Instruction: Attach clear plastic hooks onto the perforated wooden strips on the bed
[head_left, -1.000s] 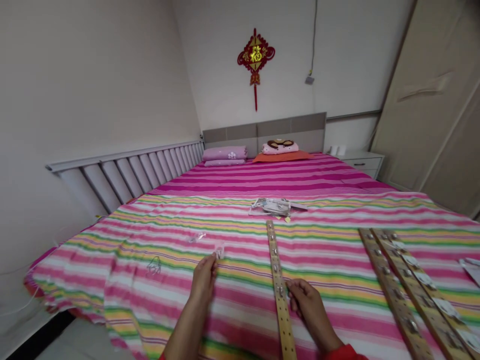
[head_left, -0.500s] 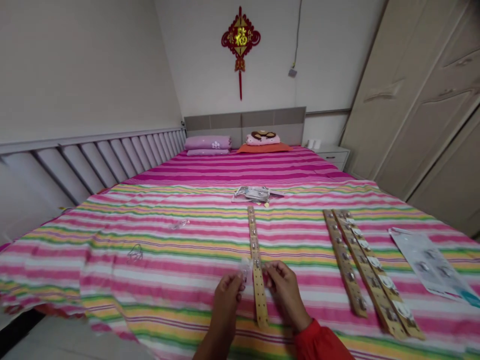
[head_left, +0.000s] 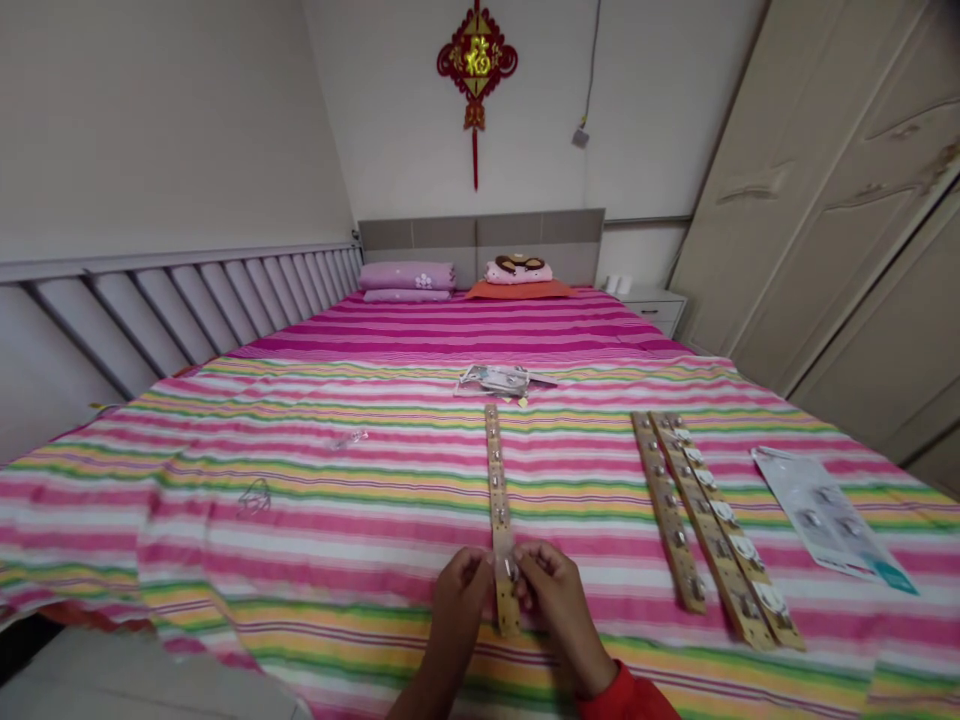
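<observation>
A narrow wooden strip (head_left: 496, 500) studded with small metal pieces lies lengthwise on the striped bedsheet (head_left: 300, 520). My left hand (head_left: 460, 592) and my right hand (head_left: 551, 590) meet over its near end. Both have their fingers pinched together around a small clear piece with a metal part (head_left: 507, 560) that sits on the strip. The fingertips hide most of that piece.
Two more studded wooden strips (head_left: 701, 525) lie to the right, beside a flat plastic packet (head_left: 825, 520). A pile of small packets (head_left: 495, 380) lies beyond the strip's far end. Small clear bits (head_left: 349, 440) lie to the left. Pillows, a headboard, a nightstand and wardrobe doors stand behind.
My left hand carried a small clear piece from the left over to the strip. Both hands have closed in on the strip's near end. The view has shifted to the right.
</observation>
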